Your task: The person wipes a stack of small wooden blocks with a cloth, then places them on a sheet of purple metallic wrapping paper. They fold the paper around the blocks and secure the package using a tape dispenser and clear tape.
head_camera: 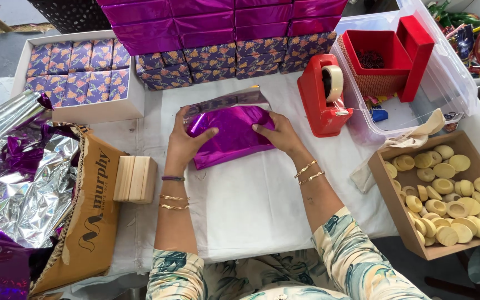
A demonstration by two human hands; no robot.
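Observation:
A shiny purple foil-wrapped packet (230, 135) lies in the middle of the white-covered table (251, 205), with a silver flap of foil (226, 103) standing up at its far edge. My left hand (186, 141) rests on the packet's left end, thumb lying across the top. My right hand (278, 133) presses its right end, fingers pointing inward. Both hands hold the foil down on the packet.
A red tape dispenser (322, 97) stands right of the packet. Stacked purple and floral boxes (223, 39) line the back. A cardboard tray of pale round pieces (445, 191) sits right. Wooden blocks (135, 178), crumpled foil sheets (20, 178) and a clear bin (445, 72) surround.

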